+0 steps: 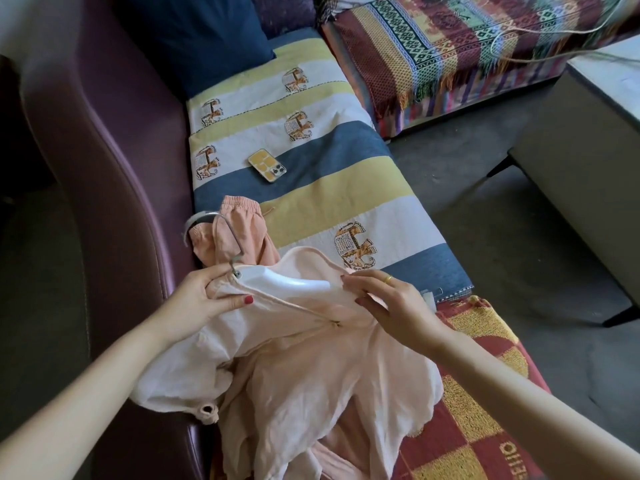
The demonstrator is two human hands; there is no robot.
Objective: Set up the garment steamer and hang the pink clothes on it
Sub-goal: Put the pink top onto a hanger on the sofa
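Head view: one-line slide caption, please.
Both hands fit a white plastic hanger into a pale pink cotton top on a sofa.

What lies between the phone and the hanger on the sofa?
In the head view, darker pink shorts lie bunched between the phone and the hanger.

Sofa corner with throws, a phone and a low table

A purple sofa (114,188) carries a striped throw with elephant motifs (311,174); a phone in a yellow case (267,165) lies face down on its blue band. A dark blue cushion (204,39) leans in the corner, a fringed patterned blanket (450,53) covers the adjoining seat, and a red-and-yellow checked cloth (478,403) lies nearest. A grey table (588,140) stands on the right.
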